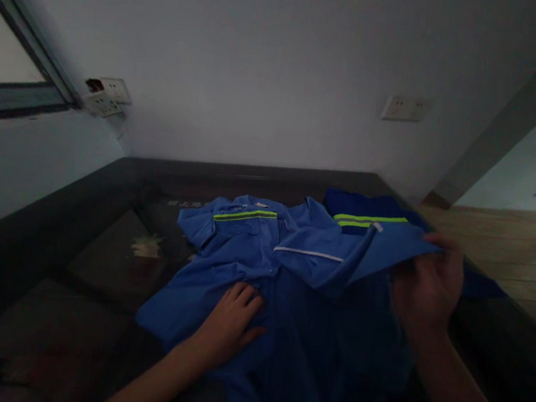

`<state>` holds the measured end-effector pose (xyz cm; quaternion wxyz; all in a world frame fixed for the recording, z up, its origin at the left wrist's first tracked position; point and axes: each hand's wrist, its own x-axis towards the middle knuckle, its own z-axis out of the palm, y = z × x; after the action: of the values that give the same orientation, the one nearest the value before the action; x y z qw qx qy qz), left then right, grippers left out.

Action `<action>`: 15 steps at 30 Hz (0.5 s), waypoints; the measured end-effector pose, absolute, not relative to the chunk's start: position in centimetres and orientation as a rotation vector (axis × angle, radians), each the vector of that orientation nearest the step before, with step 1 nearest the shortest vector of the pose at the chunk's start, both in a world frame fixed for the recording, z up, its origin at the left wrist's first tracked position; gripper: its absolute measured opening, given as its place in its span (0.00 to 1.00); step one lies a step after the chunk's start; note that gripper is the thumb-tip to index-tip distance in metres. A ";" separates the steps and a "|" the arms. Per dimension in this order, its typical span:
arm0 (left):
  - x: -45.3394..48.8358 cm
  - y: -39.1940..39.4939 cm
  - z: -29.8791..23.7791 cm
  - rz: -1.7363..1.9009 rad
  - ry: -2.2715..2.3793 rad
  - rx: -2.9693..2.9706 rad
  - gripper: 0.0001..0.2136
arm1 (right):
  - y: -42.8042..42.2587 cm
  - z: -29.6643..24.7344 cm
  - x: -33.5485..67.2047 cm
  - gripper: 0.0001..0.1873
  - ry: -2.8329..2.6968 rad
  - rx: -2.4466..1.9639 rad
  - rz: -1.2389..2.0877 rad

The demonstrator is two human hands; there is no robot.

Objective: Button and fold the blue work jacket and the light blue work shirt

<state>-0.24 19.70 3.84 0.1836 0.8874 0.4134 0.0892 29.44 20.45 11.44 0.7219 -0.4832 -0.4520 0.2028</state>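
A blue short-sleeved work shirt with a yellow-green stripe across its chest lies spread on a dark surface. My left hand rests on the lower front of the shirt, its fingers lying on the cloth. On the right, my right hand pinches an edge of the shirt and holds that side raised and folded over toward the middle. A white piping line shows on the lifted part. Beneath and behind it lies a darker blue garment with a yellow-green and grey stripe.
The dark table meets a pale wall behind. A wall socket is at the right, and more sockets hang at the left by a window frame. A pale flower-like pattern shows on the table. Wooden flooring lies at the right.
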 end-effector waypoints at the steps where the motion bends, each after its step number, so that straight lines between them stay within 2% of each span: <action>1: -0.2 19.7 3.9 0.260 1.163 2.493 0.05 | 20.1 11.3 29.4 0.08 -1.075 -1.111 0.470; 2: -0.1 19.6 3.9 0.271 1.164 2.467 0.03 | 19.7 11.1 29.3 0.07 -1.215 -1.166 0.537; 4: 0.0 19.6 4.3 0.308 1.163 2.334 0.03 | 18.6 10.5 28.9 0.04 -1.640 -1.262 0.761; 7: -0.2 19.7 6.0 0.458 1.142 2.066 0.05 | 16.9 10.0 28.4 0.08 -2.068 -1.274 0.956; 15: -7.6 20.0 14.6 1.107 1.445 1.652 0.12 | 15.7 10.0 31.4 0.14 -1.881 -1.515 0.779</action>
<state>-7.60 19.99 14.61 0.3352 0.6333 0.5537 0.4242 31.35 15.70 10.04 0.2974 -0.5701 -0.7076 0.2930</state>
